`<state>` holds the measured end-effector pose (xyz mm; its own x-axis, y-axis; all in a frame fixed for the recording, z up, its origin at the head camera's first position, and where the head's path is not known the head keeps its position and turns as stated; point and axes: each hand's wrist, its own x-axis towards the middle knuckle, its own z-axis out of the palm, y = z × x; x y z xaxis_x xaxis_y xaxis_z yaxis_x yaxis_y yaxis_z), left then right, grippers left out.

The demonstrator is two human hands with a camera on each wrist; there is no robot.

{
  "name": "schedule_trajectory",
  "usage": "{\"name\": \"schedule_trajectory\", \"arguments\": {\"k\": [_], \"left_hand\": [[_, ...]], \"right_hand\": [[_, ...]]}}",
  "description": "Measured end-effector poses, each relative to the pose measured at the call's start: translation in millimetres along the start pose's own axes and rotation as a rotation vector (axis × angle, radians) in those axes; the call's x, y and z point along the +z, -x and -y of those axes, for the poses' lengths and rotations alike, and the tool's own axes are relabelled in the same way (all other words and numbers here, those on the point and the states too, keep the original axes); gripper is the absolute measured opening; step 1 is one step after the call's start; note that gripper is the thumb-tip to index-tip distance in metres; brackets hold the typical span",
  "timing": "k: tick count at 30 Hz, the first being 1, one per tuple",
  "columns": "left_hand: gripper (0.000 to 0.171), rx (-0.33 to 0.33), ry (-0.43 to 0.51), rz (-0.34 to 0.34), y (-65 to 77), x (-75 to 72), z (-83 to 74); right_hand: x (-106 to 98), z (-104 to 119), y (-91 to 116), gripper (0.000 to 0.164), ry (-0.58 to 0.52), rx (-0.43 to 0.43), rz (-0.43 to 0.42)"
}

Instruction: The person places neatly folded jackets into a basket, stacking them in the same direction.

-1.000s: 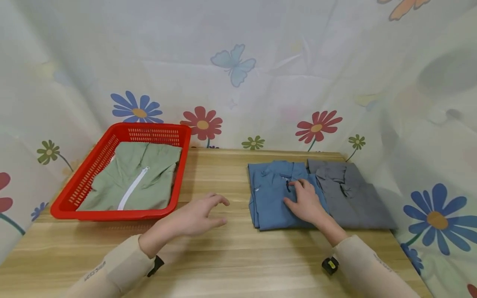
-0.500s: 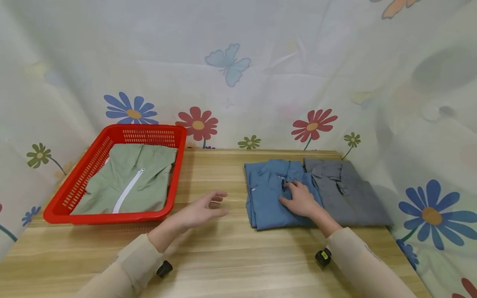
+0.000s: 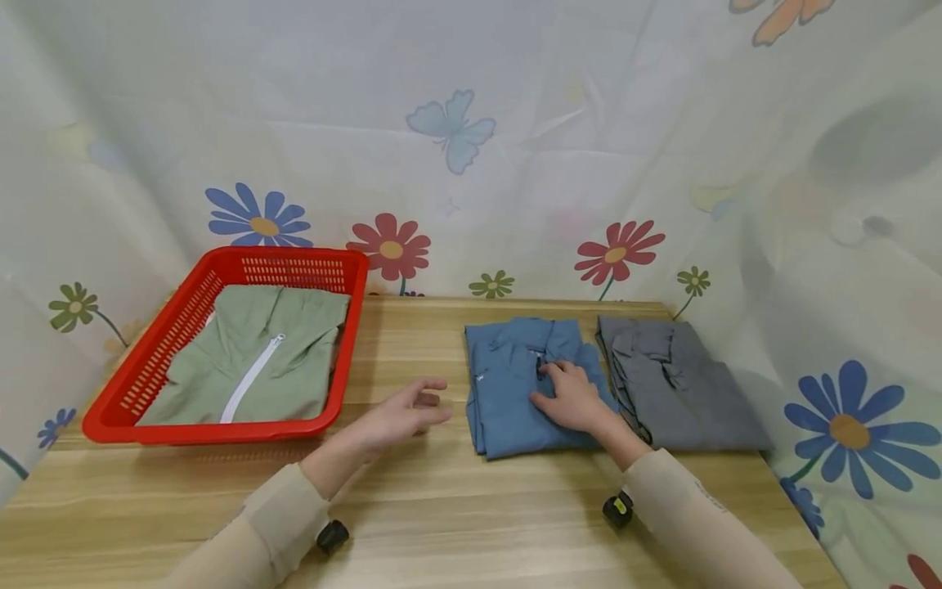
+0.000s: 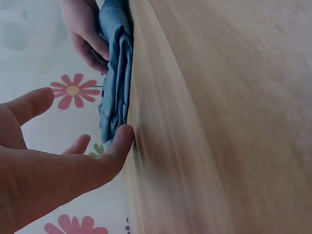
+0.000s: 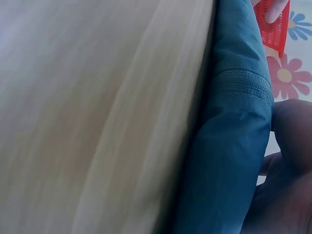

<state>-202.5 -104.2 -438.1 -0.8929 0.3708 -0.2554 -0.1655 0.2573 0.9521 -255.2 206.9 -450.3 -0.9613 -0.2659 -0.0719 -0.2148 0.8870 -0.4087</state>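
Where right hand (image 3: 572, 399) rests, blue garment (image 3: 508, 405) lies beneath

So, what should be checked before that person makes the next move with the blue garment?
1. Right fingers on the blue garment: ok, touching its top.
2. Left fingers on it too: not ok, apart from it.
3. Folding of the blue garment: ok, it lies folded.
4. Gray garment not on top: ok, lies beside.
5. Red basket free of clothes: not ok, green garment inside.
6. Anything beneath the green garment: cannot tell.
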Motion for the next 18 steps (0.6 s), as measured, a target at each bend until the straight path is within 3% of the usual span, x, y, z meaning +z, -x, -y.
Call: {"name": "schedule_trajectory", "arguments": {"k": [11, 18], "left_hand": [[0.061, -0.028, 0.108, -0.139, 0.6, -4.1, 3.5], [0.064, -0.046, 0.151, -0.177, 0.5, -8.5, 5.2]], "right_hand": [[11.0, 30.3, -8.1, 0.053, 0.003, -0.019, 0.0], [17.4, 48.8, -12.3, 0.054, -0.005, -0.048, 0.018]]}}
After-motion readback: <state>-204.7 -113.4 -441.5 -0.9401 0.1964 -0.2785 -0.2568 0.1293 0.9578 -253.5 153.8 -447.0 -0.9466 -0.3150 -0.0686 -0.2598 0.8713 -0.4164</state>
